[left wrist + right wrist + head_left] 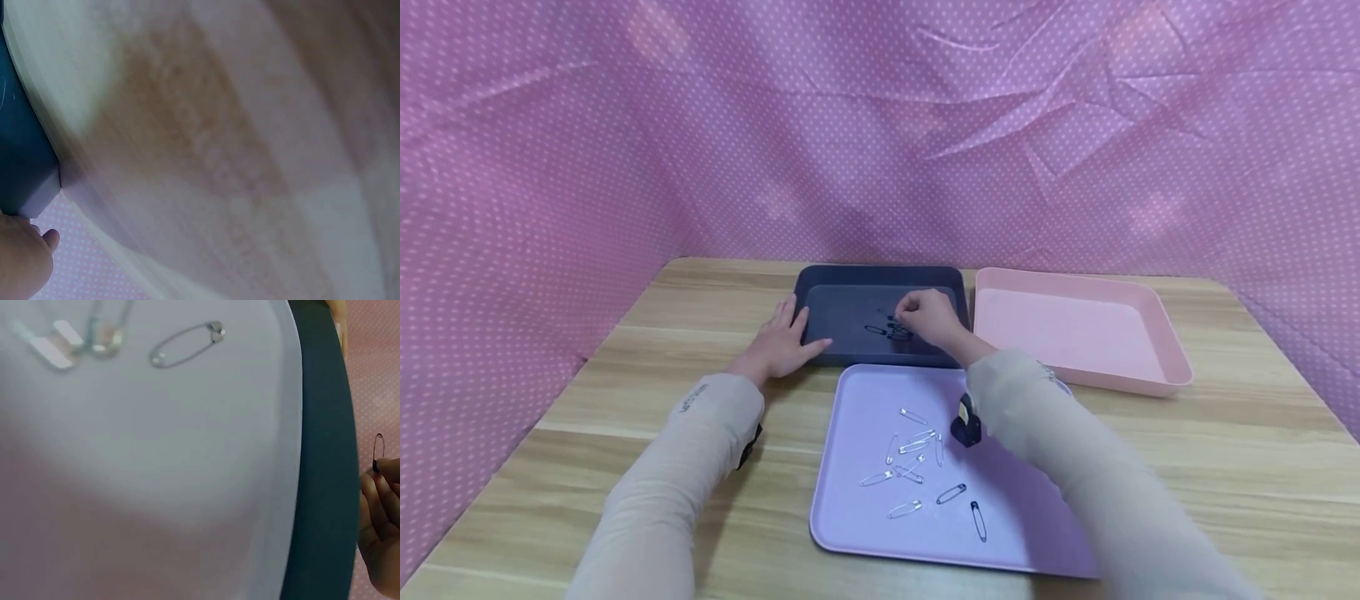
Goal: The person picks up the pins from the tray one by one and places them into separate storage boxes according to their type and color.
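My right hand pinches a black safety pin between thumb and finger, over the right half of the dark tray. Below it, several black safety pins lie in a loose cluster on the tray floor. My left hand rests at the tray's left edge, fingers spread and thumb reaching over the near rim. Nearer me, a lavender tray carries several silver safety pins and two black ones. My right sleeve covers part of that tray.
A pink tray stands right of the dark one, on the wooden table. Pink dotted cloth hangs behind and at both sides. My right forearm crosses the lavender tray's right side.
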`<state>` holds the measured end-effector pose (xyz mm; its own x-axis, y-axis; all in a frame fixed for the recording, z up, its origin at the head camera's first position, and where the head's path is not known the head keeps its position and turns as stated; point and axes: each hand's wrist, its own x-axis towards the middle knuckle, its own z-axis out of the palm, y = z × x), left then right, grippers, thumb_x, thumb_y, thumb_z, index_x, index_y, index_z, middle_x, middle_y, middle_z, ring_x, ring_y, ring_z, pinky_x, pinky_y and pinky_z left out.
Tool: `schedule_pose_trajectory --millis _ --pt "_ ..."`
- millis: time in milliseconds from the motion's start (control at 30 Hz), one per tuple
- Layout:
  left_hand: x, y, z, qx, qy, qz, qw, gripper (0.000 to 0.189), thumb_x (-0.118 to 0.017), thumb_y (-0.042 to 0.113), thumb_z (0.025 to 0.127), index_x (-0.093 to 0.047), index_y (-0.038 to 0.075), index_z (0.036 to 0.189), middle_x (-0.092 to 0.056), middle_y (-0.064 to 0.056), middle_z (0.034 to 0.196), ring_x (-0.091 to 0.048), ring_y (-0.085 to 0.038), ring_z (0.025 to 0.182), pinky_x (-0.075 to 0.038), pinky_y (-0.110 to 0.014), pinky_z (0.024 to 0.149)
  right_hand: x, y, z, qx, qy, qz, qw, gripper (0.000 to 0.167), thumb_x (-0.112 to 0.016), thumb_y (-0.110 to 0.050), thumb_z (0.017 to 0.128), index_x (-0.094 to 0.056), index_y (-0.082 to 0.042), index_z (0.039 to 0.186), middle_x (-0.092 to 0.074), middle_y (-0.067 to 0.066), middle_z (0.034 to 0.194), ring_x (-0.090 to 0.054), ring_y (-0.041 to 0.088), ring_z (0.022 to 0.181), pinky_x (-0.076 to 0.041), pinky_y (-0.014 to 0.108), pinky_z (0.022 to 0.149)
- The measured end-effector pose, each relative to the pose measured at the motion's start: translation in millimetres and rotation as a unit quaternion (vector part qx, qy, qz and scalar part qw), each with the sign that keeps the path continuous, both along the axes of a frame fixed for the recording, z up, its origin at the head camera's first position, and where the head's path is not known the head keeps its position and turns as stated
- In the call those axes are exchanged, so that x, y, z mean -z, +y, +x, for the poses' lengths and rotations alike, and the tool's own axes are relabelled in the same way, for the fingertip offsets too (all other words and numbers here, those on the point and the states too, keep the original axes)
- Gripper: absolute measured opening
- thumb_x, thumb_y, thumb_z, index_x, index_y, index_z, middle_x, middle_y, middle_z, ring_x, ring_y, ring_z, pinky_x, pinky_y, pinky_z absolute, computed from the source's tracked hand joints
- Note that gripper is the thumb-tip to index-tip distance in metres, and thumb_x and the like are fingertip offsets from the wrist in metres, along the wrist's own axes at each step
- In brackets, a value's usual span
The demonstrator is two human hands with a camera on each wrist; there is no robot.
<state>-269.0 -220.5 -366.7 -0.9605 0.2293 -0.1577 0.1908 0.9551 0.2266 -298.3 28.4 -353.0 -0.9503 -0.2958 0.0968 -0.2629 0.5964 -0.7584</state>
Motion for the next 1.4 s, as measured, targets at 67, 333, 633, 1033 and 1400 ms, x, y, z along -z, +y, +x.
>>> schedule_pose_trajectory --millis 67,333,633,1033,1400 --pt "-0.1 0.0 0.1 -0.001 -0.002 -0.001 1.0 0.083 -0.028 0.061 0.083 -0.009 0.001 0.137 0.012 -0.017 0.141 0.011 -0.031 0.127 -0.006 -0.048 0.1 2.7 -2.8 -4.0 0.004 -0.004 0.002 1.0 0.009 -0.057 -0.009 0.082 -0.063 -0.003 0.08 -0.061 0.004 0.077 -0.052 0.013 0.069 -0.042 0.024 0.061" --pt "-1.7 0.5 0.3 -0.004 -0.007 -0.001 1.0 0.084 -0.029 0.062 0.083 -0.009 0.002 0.138 0.012 -0.017 0.141 0.011 -0.031 0.127 -0.007 -0.048 0.099 11.2 -14.4 -14.5 0.024 -0.021 0.031 0.999 0.011 -0.055 -0.006 0.082 -0.064 -0.002 0.079 -0.062 0.006 0.077 -0.055 0.014 0.07 -0.043 0.025 0.064" --pt "-0.6 1.1 -0.5 0.0 -0.006 -0.002 1.0 0.082 -0.029 0.06 0.083 -0.009 0.001 0.137 0.012 -0.016 0.141 0.012 -0.029 0.127 -0.007 -0.048 0.1 14.4 -22.6 -17.0 0.055 -0.026 0.093 0.9938 0.022 -0.052 -0.008 0.083 -0.058 -0.006 0.061 -0.058 0.001 0.065 -0.05 0.015 0.061 -0.042 0.027 0.066" --pt "1.3 -0.7 -3.2 -0.004 -0.001 -0.005 1.0 0.083 -0.028 0.061 0.083 -0.009 0.002 0.138 0.012 -0.016 0.141 0.012 -0.029 0.127 -0.007 -0.048 0.1 12.9 -20.5 -19.0 0.052 -0.052 0.075 0.9945 0.026 -0.05 -0.009 0.085 -0.057 -0.003 0.06 -0.063 0.003 0.077 -0.054 0.015 0.066 -0.043 0.029 0.068" --pt "0.9 0.0 -4.4 -0.006 -0.008 -0.004 0.9999 0.083 -0.028 0.062 0.083 -0.007 0.003 0.138 0.014 -0.015 0.141 0.013 -0.029 0.127 -0.005 -0.047 0.1 4.8 -12.3 -15.9 0.035 -0.053 0.064 0.9959 0.018 -0.049 -0.008 0.085 -0.065 -0.002 0.08 -0.063 0.006 0.094 -0.056 0.016 0.078 -0.044 0.027 0.064"
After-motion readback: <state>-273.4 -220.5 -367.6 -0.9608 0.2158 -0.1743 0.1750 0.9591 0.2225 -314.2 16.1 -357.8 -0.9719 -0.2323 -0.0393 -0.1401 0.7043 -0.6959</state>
